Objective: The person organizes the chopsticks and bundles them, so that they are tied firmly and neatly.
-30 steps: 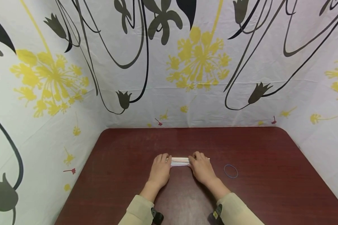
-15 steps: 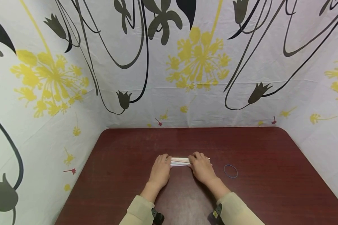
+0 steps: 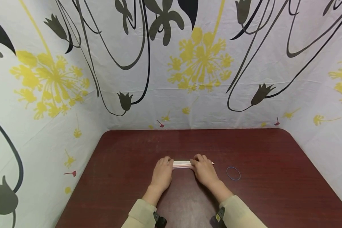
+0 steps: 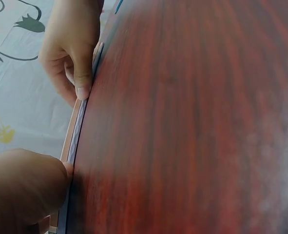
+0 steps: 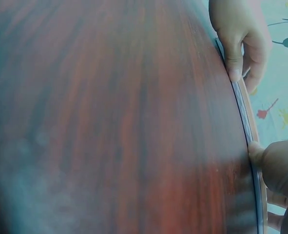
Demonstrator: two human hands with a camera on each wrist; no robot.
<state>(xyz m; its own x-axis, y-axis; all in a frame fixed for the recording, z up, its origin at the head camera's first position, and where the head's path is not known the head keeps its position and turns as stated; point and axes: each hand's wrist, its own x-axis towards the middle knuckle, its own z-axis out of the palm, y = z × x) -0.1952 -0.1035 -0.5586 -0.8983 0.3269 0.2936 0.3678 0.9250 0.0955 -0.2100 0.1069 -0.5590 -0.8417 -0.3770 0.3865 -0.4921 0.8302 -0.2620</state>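
A bundle of slim straight sticks [image 3: 181,164], pale on top, lies crosswise between my two hands over the table. My left hand [image 3: 161,172] grips its left part, and my right hand [image 3: 203,171] holds it toward the right end, where a tip pokes out past the fingers. In the left wrist view a bluish-purple stick [image 4: 77,129] runs along the side nearest me, with a light wood-coloured one behind it. Both thumbs press on this near side. The fingers behind the bundle are mostly hidden.
A thin blue band [image 3: 226,172], shaped in a loop, lies right of my right hand. The dark red wooden table [image 3: 131,148] has rounded far corners. White flower-printed cloth [image 3: 171,107] hangs behind and at both sides.
Both hands stay nearly in place. The sticks have shifted in their grasp: the visible strip looks slightly narrower, and the end sticking out at the right has changed position.
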